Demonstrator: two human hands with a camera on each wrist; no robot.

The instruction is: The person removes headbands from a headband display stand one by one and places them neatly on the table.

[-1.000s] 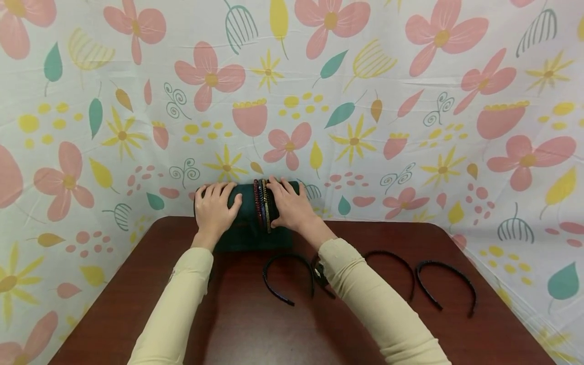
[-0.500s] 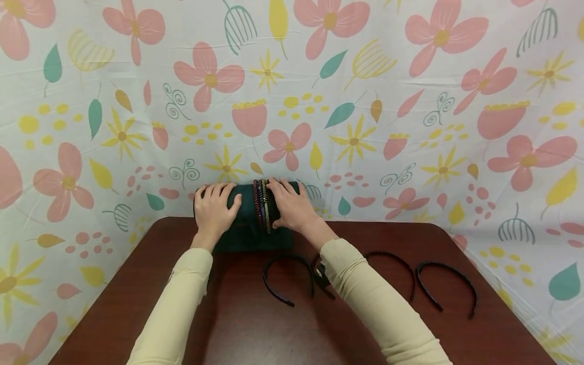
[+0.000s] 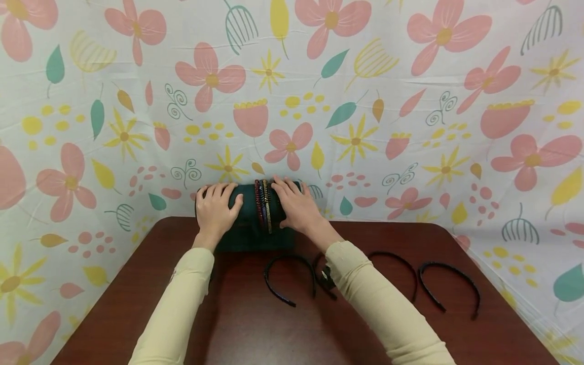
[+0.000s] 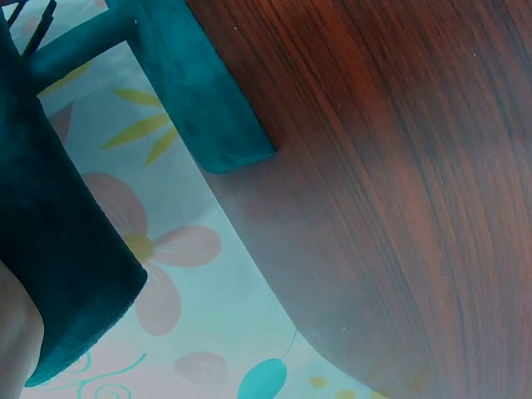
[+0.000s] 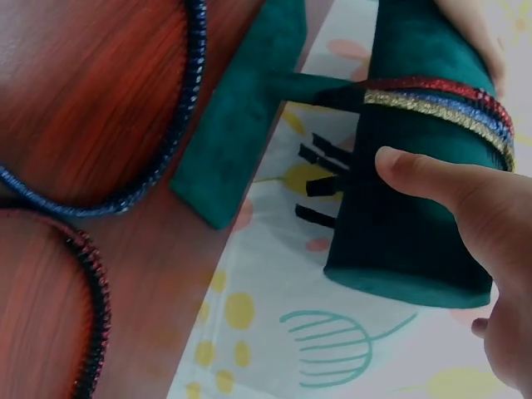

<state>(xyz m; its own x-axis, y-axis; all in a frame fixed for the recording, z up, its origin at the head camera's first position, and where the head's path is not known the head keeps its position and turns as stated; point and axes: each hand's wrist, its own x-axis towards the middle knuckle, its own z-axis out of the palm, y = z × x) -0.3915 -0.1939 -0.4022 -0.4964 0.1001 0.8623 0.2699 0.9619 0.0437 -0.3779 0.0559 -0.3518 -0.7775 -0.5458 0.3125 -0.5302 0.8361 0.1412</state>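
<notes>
A dark green velvet display stand (image 3: 245, 205), a padded roll on a flat base (image 4: 208, 108), stands at the table's back edge. My left hand (image 3: 213, 209) grips the roll's left end, fingers over the top. My right hand (image 3: 298, 205) holds its right end; the thumb (image 5: 424, 174) lies along the front, and the fingertips behind are hidden. Just left of this hand, red (image 5: 416, 84), blue (image 5: 472, 110) and gold (image 5: 424, 110) glittery headbands sit side by side round the roll. Several black band ends (image 5: 326, 185) poke out below it.
Several dark headbands lie on the brown table (image 3: 255, 324): a blue one (image 3: 270, 284) before the stand, a reddish-black one (image 5: 96, 274), partly blocked by my right sleeve (image 3: 378, 304), and others to the right (image 3: 449, 266). A floral cloth (image 3: 365, 101) hangs behind.
My right hand has shifted slightly to the right along the roll, leaving a wider gap beside the gold headband. The left hand stays in place on the stand.
</notes>
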